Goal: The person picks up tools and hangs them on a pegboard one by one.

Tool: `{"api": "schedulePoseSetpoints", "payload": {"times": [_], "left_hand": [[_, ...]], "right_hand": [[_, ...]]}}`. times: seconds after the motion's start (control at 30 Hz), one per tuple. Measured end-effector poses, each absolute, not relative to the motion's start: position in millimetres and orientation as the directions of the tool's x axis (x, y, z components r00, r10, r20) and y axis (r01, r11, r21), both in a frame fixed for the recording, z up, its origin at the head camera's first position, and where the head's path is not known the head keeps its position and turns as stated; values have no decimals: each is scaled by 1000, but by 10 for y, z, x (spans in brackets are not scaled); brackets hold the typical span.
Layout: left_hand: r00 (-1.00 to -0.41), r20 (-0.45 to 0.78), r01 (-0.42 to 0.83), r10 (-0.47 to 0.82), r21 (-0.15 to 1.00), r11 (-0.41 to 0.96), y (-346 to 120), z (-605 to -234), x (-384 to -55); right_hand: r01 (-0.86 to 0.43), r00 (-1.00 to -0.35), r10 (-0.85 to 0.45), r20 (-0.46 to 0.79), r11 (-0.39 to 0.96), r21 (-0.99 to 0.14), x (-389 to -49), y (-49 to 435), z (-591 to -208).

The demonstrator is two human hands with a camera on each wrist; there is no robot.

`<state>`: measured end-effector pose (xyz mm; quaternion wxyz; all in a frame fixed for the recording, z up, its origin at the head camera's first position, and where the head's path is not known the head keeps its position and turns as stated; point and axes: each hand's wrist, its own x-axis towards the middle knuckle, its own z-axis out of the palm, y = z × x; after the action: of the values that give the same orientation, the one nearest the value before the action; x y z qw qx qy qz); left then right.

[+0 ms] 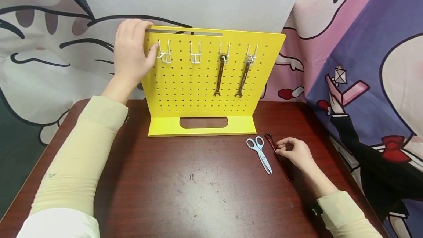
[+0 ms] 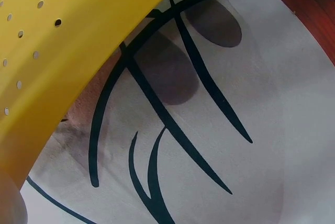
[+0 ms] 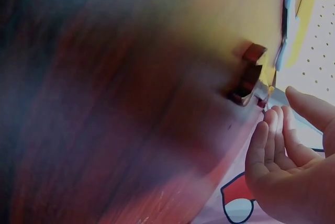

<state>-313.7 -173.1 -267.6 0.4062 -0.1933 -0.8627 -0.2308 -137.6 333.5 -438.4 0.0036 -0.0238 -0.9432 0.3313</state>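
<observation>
A yellow pegboard (image 1: 198,104) stands upright on the table; it also fills the upper left of the left wrist view. My left hand (image 1: 132,49) grips its upper left edge, thumb on the front face. Two combination wrenches hang from white hooks, one near the middle (image 1: 219,78) and one farther right (image 1: 243,78). On the tabletop lies a dark reddish wrench (image 1: 271,144), with light blue scissors (image 1: 259,152) to its left. Beside that wrench hovers my right hand (image 1: 297,153), fingers loosely bent and thumb apart. In the right wrist view a gap shows between thumb and fingers.
Two more white hooks, one at the left (image 1: 165,58) and one beside it (image 1: 195,58), carry nothing. The dark red wooden table (image 1: 185,194) reaches to a cartoon-printed cloth (image 1: 357,120) behind and at the right.
</observation>
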Motion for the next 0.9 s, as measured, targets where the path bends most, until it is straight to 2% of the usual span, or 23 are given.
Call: {"api": "schedulePoseSetpoints", "payload": {"times": [0.53,0.9], "left_hand": [[-572,805,538,156,225,813,-1741,-2678,-3151],[-573,804,536,157,223,814,-1736,-2680,-3146]], "right_hand": [[72,-996,25,-81,753,-655,-1457,3431,-4513],[68,-997,26,-79,798,-599,-1467,3407,-4505]]}}
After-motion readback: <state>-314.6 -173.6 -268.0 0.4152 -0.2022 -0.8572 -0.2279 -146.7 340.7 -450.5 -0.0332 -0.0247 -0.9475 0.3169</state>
